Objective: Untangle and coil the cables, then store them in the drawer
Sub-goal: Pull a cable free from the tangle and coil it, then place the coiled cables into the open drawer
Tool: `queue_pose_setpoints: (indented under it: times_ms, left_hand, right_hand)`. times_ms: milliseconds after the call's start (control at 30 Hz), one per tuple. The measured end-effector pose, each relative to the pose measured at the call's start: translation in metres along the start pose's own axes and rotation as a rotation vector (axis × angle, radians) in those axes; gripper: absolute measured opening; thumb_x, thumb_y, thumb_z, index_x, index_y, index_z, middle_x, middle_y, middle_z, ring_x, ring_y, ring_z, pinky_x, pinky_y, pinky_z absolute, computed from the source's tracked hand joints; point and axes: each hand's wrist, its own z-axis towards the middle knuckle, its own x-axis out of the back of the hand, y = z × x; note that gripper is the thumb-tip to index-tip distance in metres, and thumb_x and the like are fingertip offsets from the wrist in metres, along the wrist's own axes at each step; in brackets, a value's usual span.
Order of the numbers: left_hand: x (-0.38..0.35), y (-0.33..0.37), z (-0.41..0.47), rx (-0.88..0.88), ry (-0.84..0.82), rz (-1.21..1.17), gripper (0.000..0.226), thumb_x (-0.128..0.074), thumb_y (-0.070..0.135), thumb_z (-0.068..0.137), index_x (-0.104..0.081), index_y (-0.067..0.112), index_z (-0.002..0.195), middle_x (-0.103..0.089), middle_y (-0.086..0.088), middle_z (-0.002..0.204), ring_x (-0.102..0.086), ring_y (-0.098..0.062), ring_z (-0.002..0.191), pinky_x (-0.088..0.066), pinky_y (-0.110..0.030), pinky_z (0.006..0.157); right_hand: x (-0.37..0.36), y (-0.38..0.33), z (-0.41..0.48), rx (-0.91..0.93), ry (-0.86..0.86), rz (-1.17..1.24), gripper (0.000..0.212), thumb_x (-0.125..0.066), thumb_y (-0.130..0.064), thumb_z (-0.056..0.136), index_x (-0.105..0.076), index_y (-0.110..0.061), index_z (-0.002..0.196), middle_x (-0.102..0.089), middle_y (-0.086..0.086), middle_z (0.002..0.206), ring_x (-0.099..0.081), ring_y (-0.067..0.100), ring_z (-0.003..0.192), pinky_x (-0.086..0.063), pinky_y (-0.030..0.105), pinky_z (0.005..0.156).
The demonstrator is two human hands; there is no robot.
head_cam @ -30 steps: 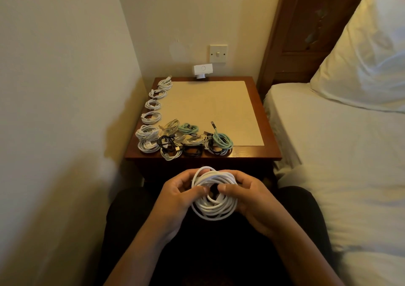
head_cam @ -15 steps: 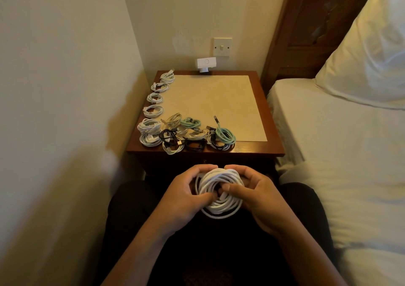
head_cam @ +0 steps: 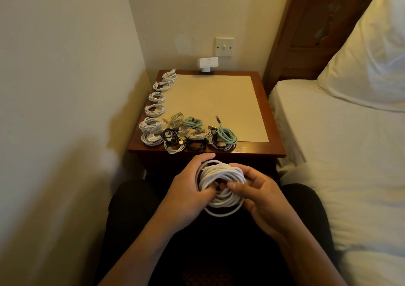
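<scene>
Both my hands hold one thick coil of white cable (head_cam: 223, 176) over my lap, just in front of the bedside table. My left hand (head_cam: 186, 189) grips its left side, thumb pushed into the middle. My right hand (head_cam: 260, 196) grips the right side, fingertips curled into the centre. On the wooden bedside table (head_cam: 271, 132) several small coiled cables lie: white coils (head_cam: 156, 97) in a line along the left edge, and a cluster at the front with a black coil (head_cam: 196, 144) and a mint-green coil (head_cam: 226, 135). The drawer is hidden behind my hands.
A beige mat (head_cam: 214, 101) covers most of the tabletop. A small white device (head_cam: 208, 63) stands at the table's back edge under a wall switch (head_cam: 224, 47). A wall runs close on the left; a bed (head_cam: 339, 143) with a pillow lies on the right.
My hands have drawn the white coil tighter and turned it a little, with both thumbs and fingertips now deeper in its centre. The view has tipped slightly downward.
</scene>
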Motion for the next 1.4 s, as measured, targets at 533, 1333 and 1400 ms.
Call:
queue_pose_setpoints:
  times_ms: [533, 1333, 1400]
  left_hand:
    - [-0.002, -0.029, -0.001, 0.202, -0.125, -0.337, 0.051, -0.076, -0.003, 0.083, -0.065, 0.022, 0.126, -0.073, -0.009, 0.115, -0.07, -0.024, 0.108, -0.059, -0.035, 0.09]
    - [-0.057, -0.136, 0.14, 0.657, 0.246, -0.27, 0.017, -0.061, 0.024, 0.101, -0.068, 0.009, 0.097, -0.075, -0.009, 0.076, -0.068, -0.018, 0.063, -0.048, -0.024, 0.054]
    - [-0.059, -0.139, 0.123, 0.655, 0.222, -0.205, 0.019, -0.061, 0.028, 0.1, -0.071, 0.013, 0.097, -0.077, -0.004, 0.075, -0.068, -0.017, 0.064, -0.047, -0.027, 0.056]
  right_hand:
    - [0.017, 0.009, 0.004, -0.063, -0.047, -0.311, 0.038, -0.071, -0.003, 0.091, -0.068, -0.017, 0.126, -0.077, 0.009, 0.111, -0.075, 0.027, 0.103, -0.061, 0.042, 0.088]
    - [0.056, -0.025, 0.043, 0.296, 0.327, -0.181, 0.02, -0.07, -0.002, 0.092, -0.076, -0.017, 0.104, -0.077, 0.014, 0.094, -0.075, 0.023, 0.086, -0.063, 0.039, 0.077]
    - [0.058, -0.025, 0.045, 0.28, 0.32, -0.197, 0.019, -0.071, -0.004, 0.092, -0.076, -0.019, 0.103, -0.078, 0.014, 0.095, -0.075, 0.025, 0.088, -0.062, 0.042, 0.079]
